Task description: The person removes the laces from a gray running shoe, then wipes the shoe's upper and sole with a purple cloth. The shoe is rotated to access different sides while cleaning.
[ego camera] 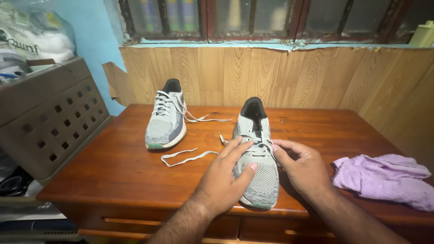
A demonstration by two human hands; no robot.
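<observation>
The near grey knit running shoe [258, 168] stands toe-toward-the-camera at the front edge of the wooden surface [117, 167], between both hands. It looks light and soft in the upper, with a mesh weave that would give under pressure, while the pale sole and padded black collar seem firmer; the sides of the midfoot look like the steadiest place to hold it. The left hand [224, 177] lies flat along the shoe's side with fingers extended and relaxed, pressing rather than gripping. The right hand [302, 168] has its fingers curled in at the lacing, apparently pinching the lace near the eyelets. The flat white shoelace [187, 157] is limp and thin, trailing loose across the surface to the left. A matching second shoe [166, 123] sits further back, its laces untied. A crumpled lilac cloth [389, 177] lies to the right, and a brown perforated plastic crate [54, 119] stands at the left against wood-grain wall panelling [316, 77].
</observation>
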